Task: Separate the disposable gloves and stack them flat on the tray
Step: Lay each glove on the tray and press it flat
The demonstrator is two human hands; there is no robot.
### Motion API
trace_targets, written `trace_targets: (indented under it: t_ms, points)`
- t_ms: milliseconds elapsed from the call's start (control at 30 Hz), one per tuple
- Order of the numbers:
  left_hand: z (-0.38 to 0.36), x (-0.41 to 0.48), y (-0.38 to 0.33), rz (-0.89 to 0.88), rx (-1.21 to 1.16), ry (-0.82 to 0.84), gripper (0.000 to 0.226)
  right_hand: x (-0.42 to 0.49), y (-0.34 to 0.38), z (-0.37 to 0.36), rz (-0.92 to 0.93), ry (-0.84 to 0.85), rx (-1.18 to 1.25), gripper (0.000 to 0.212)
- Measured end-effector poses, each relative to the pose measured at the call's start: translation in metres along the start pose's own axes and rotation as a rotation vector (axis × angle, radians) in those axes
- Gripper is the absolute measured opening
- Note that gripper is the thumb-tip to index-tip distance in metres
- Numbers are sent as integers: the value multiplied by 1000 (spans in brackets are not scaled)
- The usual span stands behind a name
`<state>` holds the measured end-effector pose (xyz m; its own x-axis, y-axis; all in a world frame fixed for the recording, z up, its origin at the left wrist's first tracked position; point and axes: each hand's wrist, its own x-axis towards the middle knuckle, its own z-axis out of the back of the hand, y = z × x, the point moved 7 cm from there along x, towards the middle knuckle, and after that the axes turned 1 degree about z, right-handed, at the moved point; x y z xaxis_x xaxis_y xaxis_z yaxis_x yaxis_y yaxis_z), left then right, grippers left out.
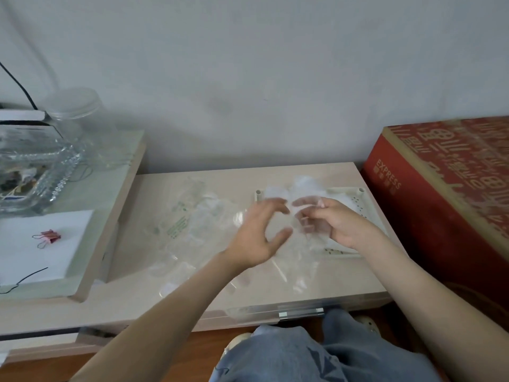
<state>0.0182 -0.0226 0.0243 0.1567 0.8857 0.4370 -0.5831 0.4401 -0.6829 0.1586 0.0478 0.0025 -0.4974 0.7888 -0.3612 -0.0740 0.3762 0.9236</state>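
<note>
Background: pale grey wall behind a beige laminate desk (154, 299).
Far left: raised side desk (110, 188) carrying a cut-glass dish (35, 172), a clear lidded jar (74, 111) and a pink binder clip (48, 237) on white paper (55, 252).
Left of centre: clear plastic bag with green print (181, 219) lying flat on the beige desk.
Left hand (256, 238): grip apart, thumb and fingers spread in a wide curve, blurred; whether it touches the film cannot be told.
Glove: thin transparent disposable glove (296, 271) draped between the 2 hands, over the tray's near left corner.
Right hand (333, 224): grip clamped, curled fingers pinching the glove.
Tray: cream perforated plastic tray (358, 205) under the right hand, with crumpled white film (298, 186) at its far edge.
Far right: red printed cardboard box (440, 188).
</note>
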Motion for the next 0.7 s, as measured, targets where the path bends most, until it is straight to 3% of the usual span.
trace_targets:
  t_ms: [100, 167, 200, 300, 433, 467, 600, 700]
  points:
    - [11, 11, 38, 516, -210, -141, 78, -5, 9, 9, 90, 77, -6, 23]
    - [3, 13, 56, 772, -405, -42, 91, -7, 11, 13, 107, 115, 2, 25]
    - [-1, 14, 61, 832, -470, 58, 84, -8, 11, 15, 111, 131, 11, 26]
    - [-8, 16, 64, 802, -507, 284, 60, -10, 7, 25, 116, 134, 50, 27]
    - [-24, 25, 62, 632, -609, 403, 39, -4, 0, 41, 168, 64, 195, 29]
    - [-28, 27, 61, 608, -677, 407, 40, -1, -3, 46, 179, 28, 247, 30]
    - [-43, 30, 57, 658, -948, 459, 79, 7, -17, 66, 218, -149, 410, 30]
    - [-51, 31, 61, 662, -828, 476, 57, 10, -23, 80, 252, -246, 532, 30]
